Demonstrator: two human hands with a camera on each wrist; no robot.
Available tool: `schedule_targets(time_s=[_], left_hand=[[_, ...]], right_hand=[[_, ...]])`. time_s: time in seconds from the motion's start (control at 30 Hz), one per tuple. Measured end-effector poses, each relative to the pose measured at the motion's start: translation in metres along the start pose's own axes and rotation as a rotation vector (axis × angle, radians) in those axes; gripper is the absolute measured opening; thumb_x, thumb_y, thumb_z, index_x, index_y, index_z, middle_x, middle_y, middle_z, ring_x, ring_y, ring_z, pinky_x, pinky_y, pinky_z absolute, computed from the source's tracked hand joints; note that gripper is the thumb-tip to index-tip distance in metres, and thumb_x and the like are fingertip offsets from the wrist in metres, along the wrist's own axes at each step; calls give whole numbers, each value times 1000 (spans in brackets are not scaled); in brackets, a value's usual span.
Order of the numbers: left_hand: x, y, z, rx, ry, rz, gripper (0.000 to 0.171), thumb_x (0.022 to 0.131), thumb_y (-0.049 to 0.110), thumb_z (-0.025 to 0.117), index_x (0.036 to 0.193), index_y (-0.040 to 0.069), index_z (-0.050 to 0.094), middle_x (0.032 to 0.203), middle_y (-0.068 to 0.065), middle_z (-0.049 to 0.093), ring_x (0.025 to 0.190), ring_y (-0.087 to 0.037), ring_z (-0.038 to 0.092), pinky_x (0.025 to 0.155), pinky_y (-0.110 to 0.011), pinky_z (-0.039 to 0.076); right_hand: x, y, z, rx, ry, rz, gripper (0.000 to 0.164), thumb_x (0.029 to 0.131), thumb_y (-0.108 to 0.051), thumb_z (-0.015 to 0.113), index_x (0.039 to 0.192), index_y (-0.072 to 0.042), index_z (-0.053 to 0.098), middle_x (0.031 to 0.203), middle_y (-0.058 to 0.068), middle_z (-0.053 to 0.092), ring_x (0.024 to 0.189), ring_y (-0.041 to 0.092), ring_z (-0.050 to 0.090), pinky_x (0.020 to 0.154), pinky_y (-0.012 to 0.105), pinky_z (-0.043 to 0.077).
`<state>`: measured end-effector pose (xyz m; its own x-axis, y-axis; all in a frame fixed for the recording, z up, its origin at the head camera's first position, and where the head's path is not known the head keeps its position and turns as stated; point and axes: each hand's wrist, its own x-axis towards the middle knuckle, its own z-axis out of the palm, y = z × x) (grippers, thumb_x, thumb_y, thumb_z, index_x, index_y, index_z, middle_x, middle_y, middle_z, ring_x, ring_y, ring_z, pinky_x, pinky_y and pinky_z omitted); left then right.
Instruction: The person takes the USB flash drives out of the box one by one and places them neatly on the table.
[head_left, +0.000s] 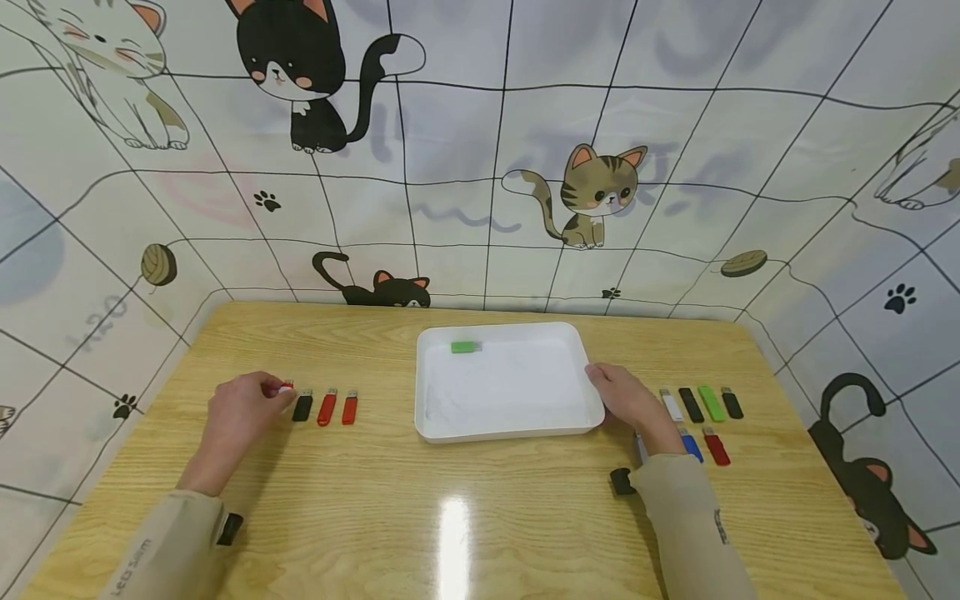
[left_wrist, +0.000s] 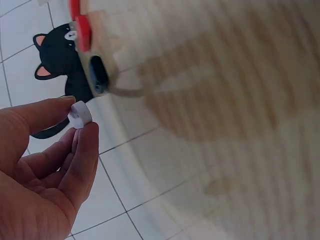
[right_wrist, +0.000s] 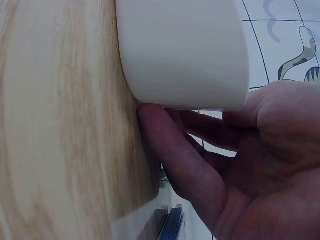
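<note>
My left hand (head_left: 243,417) pinches a small white-ended USB stick (left_wrist: 80,114) between thumb and fingertips, just above the left side of the table. Right beside it lie a black USB stick (head_left: 302,407) and two red USB sticks (head_left: 326,408), in a row. A shallow white tray (head_left: 510,429) sits in the middle, with one green USB stick (head_left: 463,347) lying near its back left corner. At the tray's right side, my right hand (head_left: 628,402) grips the wall, thumb up at the rim and a finger low against the side, as the right wrist view shows.
Several more USB sticks lie right of the tray in two rows, among them a green one (head_left: 712,403), a blue one (head_left: 691,446) and a dark red one (head_left: 716,447). My right forearm partly covers the nearer row. A cat-printed sheet (head_left: 465,208) surrounds the wooden table (head_left: 360,500).
</note>
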<state>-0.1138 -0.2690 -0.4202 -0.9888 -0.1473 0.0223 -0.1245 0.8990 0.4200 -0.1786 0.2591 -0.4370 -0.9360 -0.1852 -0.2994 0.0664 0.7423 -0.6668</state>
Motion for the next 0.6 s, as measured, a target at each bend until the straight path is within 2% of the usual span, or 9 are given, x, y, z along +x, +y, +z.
schedule_targets(time_s=[0.27, 0.5, 0.6], left_hand=[[4, -8, 4, 24, -25, 5, 29, 87, 24, 66, 90, -4, 71, 80, -13, 70, 67, -23, 58, 54, -35, 43], [10, -9, 5, 59, -67, 17, 27, 87, 22, 66, 88, -5, 73, 81, -14, 70, 65, -23, 55, 52, -34, 41], [12, -9, 5, 73, -84, 15, 28, 87, 23, 66, 86, -4, 73, 80, -14, 69, 65, -23, 54, 52, -35, 41]], right_hand=[[-1, -1, 0, 26, -5, 12, 56, 106, -33, 28, 141, 9, 43, 128, 24, 55, 111, 32, 52, 101, 52, 38], [-1, -2, -1, 23, -5, 11, 57, 106, -33, 28, 142, 9, 41, 135, 26, 50, 122, 36, 47, 105, 53, 34], [-1, -2, -1, 24, -6, 8, 57, 106, -33, 28, 142, 10, 41, 133, 26, 52, 119, 35, 49, 103, 53, 36]])
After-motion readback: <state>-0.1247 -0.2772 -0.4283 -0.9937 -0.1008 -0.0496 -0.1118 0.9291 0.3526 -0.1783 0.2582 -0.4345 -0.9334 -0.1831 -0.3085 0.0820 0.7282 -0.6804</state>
